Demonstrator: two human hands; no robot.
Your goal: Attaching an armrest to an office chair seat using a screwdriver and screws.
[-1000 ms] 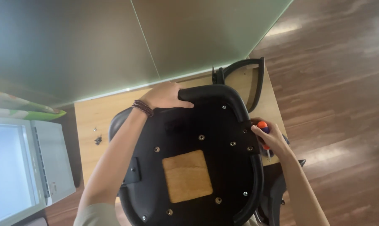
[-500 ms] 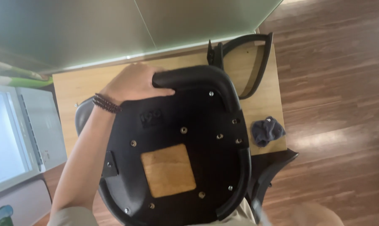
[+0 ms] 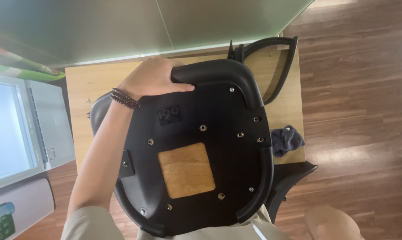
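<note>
seat (image 3: 210, 133): 1, upside down
armrests: 2, 1 (image 3: 218, 75) on seat, 1 (image 3: 272, 62) loose
cloth (image 3: 286, 140): 1
hand (image 3: 154, 78): 1
bracelet (image 3: 124, 98): 1
table (image 3: 94, 84): 1

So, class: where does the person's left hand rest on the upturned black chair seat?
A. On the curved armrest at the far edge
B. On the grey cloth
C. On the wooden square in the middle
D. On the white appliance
A: the left hand grips the curved armrest at the seat's far edge, well away from the wooden square.

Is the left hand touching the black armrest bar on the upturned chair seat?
Touching. The head view shows the left hand wrapped over the end of the black armrest bar, its thumb lying on the upturned chair seat with no gap.
</note>
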